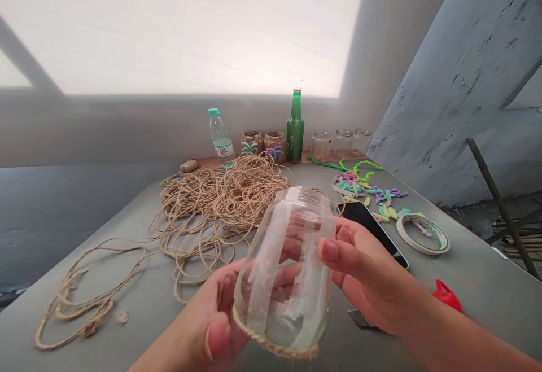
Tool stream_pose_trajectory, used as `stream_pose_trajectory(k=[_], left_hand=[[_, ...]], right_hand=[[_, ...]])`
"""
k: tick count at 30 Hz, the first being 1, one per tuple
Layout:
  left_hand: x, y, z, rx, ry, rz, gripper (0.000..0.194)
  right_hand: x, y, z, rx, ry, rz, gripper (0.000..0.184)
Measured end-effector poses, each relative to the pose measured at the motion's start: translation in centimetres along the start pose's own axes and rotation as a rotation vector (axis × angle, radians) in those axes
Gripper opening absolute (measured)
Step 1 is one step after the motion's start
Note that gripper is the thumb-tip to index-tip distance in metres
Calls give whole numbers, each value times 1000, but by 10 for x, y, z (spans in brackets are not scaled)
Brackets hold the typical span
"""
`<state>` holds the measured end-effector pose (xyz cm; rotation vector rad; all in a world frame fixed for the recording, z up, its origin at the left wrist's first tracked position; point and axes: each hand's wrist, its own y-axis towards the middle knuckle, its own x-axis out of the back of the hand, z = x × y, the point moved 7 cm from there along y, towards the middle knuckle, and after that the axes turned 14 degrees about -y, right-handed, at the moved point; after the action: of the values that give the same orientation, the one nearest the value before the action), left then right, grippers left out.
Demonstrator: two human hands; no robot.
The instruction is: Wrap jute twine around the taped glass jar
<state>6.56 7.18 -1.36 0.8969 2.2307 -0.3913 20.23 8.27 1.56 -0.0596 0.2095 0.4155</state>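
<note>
Between my two hands is a clear glass jar (292,281), tilted with its mouth pointing away from me. Strips of whitish tape (269,265) run along its side, and a band of twine (275,346) rings its base. My left hand (224,310) cups the jar from the left, fingers behind the glass. On the right side, my right hand (359,265) grips it with the thumb on the front and fingers behind. Just beyond the jar lies a big tangled heap of jute twine (228,191), with loose loops (80,304) trailing left.
Along the back stand a water bottle (221,140), two twine-wrapped jars (275,143), a green bottle (295,129) and bare glass jars (320,145). To the right lie pipe-cleaner pieces (383,194), a phone (372,231), a tape roll (423,250) and a red object (446,296).
</note>
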Motion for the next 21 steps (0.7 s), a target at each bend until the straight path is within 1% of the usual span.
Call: stream_pose_trajectory(k=[2,4,6,8,10,11,12,13,15,16,18,21], left_hand=[[-5,-4,-5,-13,-28,1,78],[-5,-6,-6,-10,-46,-23,70],[2,-8,-4,-13,-48,-77,68],[14,-8,-1,-37,1,-145,70],[27,-9,-5,-117,118,-233,72],[32,-11,-10,-172,177,-285,69],[35,-13,-15,-223,224,-335,63],[36,-16,-20,-257,256,-379,53],[32,-20,-27,-283,318,-435,34],[28,-22,-30,-278,357,-446,31],[18,-22,-30,-249,411,-436,33],[11,-19,-19,-161,452,-377,39]], right_hand=[[0,1,-1,-13,17,5,52],[-1,2,-3,-24,26,5,52],[-1,2,-4,-22,33,14,51],[-3,1,-4,-14,72,53,49],[-4,0,-4,6,151,90,47],[-3,-1,-4,15,193,95,45],[-1,-1,-4,21,232,85,42],[2,-1,-5,21,265,60,39],[8,0,-9,-1,312,-13,33],[10,1,-10,-13,328,-40,32],[11,2,-10,-22,341,-57,34],[6,3,-9,-27,310,-23,39]])
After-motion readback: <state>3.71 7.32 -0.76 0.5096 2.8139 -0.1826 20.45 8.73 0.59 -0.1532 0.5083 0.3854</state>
